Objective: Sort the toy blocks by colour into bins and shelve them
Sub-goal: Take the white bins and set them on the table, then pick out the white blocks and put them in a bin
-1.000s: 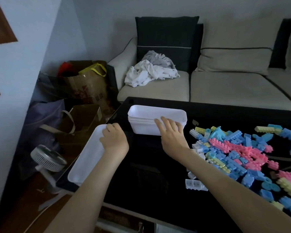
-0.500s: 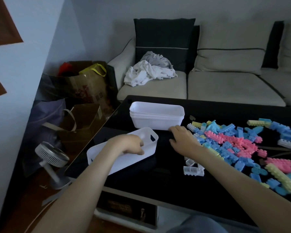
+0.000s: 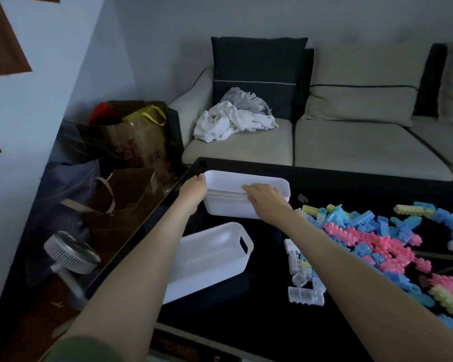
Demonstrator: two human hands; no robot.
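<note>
**Both hands on bin stack, blocks unsorted**

The stack of white bins (image 3: 230, 210) sat on the black table (image 3: 246, 322) near its far-left corner. The left hand (image 3: 194, 188) gripped the stack's 9 o'clock end, thumb up at the rim corner, the other fingers curled round the end wall with their tips hidden. The right hand (image 3: 263, 195) rested on the near long rim, fingers pressed together and pointing toward 9 o'clock. Could not tell whether its thumb pinched the wall.

A single white bin (image 3: 209, 259) lay at 6 o'clock from the stack, apart from it, partly under the left forearm, nothing inside. The toy blocks (image 3: 377, 236) lay in a loose mixed pile of blue, pink, yellow and white at 3 o'clock from the bins, all on the tabletop.

Beyond the table, at 12 o'clock, was a sofa (image 3: 364, 147) with a dark cushion (image 3: 256, 69) and a white cloth (image 3: 230, 124). At 9 o'clock, on the floor, were paper bags (image 3: 134, 142) and a small fan (image 3: 71, 254).
</note>
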